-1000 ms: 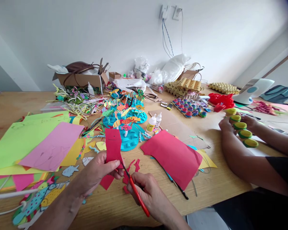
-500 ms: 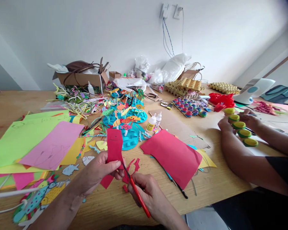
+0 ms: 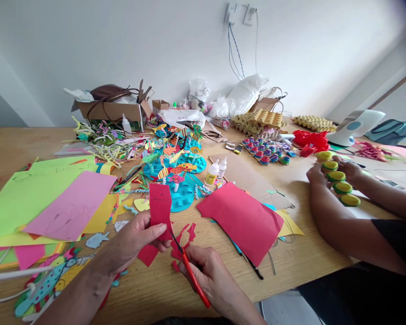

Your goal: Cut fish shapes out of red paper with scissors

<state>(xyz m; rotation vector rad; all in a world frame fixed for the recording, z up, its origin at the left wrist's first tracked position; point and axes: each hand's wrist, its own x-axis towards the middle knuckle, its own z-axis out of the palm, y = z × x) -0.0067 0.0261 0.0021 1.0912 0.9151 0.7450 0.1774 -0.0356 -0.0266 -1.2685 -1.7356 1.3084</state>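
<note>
My left hand (image 3: 149, 232) is closed on a piece of red paper (image 3: 160, 203), held upright with a small pencil mark near its top. In my right hand (image 3: 206, 271) are scissors (image 3: 194, 280) with red handles. Their dark blades meet the lower right edge of the red paper, close to my left fingertips. Red scraps (image 3: 191, 231) lie on the table behind the blades, and a red offcut (image 3: 148, 255) rests below my left hand. A large red sheet (image 3: 243, 221) lies to the right, over a black-tipped pencil or brush (image 3: 255, 270).
Coloured sheets (image 3: 40, 194) and paper fish (image 3: 96, 240) cover the left side. Blue painted carton pieces with fish (image 3: 181, 196) and glue bottles (image 3: 212, 173) stand ahead. At right, another person's hands (image 3: 316, 174) hold a green-and-yellow carton strip (image 3: 336, 176).
The view has shifted slightly. My hands keep nearly the same pose, with the scissors still at the red paper's edge.
</note>
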